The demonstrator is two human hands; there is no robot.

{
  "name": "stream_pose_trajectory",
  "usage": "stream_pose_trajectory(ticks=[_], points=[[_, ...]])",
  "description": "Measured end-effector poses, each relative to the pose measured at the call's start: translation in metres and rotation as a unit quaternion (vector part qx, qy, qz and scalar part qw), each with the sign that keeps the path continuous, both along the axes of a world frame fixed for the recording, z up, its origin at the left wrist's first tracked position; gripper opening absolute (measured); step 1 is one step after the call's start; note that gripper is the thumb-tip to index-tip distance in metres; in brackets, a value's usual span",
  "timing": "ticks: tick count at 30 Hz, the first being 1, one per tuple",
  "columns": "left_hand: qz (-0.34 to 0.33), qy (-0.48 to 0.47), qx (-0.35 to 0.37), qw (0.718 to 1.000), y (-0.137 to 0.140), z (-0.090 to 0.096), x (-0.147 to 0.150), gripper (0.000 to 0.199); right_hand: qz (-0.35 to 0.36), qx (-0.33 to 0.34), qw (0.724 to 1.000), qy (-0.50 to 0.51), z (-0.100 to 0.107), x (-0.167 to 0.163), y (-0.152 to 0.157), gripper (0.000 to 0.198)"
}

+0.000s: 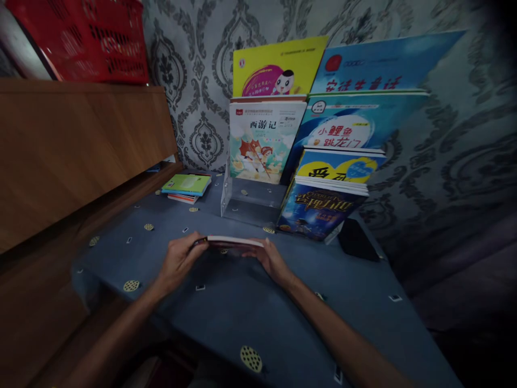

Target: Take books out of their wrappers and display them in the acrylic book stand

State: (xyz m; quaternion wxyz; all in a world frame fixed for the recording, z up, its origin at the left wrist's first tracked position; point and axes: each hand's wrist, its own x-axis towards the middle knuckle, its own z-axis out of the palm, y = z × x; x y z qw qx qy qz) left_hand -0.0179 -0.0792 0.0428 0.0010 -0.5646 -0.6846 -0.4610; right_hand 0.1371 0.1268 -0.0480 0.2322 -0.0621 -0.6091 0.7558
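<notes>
Between my two hands a thin book [236, 241] is held above the table, seen edge-on with its white page edge toward the top. My left hand [181, 257] pinches its left end, and my right hand [271, 260] grips the right end. The book's cover is mostly out of sight. Beyond it stands a clear tiered book rack [252, 210] bearing several upright books. Its left column has a white picture book [264, 141] and a yellow book [278, 64] behind; on the right stand a dark blue book [319, 207] and several others.
A small stack of books [186, 184] with a green one on top lies at the table's back left. A dark flat object [357, 240] rests right of the rack. A wooden cabinet [81, 156] with a red basket [100, 43] on it borders the left. Patterned blue cloth [226, 318] covers the table.
</notes>
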Motion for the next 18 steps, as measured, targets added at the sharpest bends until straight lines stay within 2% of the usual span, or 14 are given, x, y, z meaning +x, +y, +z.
stream_pose_trajectory(ticks=[4, 7, 9, 13, 18], points=[[0.024, -0.11, 0.058, 0.992, 0.017, 0.011, -0.004, 0.037, 0.002, -0.049, 0.998, 0.03, -0.002, 0.0, 0.0, 0.061], [0.02, -0.21, 0.099, 0.973, 0.033, 0.013, -0.007, 0.039, -0.036, -0.021, 0.999, 0.003, -0.003, 0.0, -0.001, 0.051], [-0.001, -0.286, 0.12, 0.951, 0.045, 0.013, -0.008, 0.042, -0.062, 0.013, 0.998, -0.024, -0.003, 0.0, -0.003, 0.048], [-0.047, -0.438, 0.133, 0.888, 0.066, 0.007, -0.011, 0.049, -0.078, 0.06, 0.994, -0.05, -0.001, 0.002, -0.007, 0.047], [0.003, -0.552, 0.065, 0.831, 0.084, -0.016, -0.025, 0.043, -0.097, 0.042, 0.991, -0.084, -0.001, 0.013, -0.009, 0.051]])
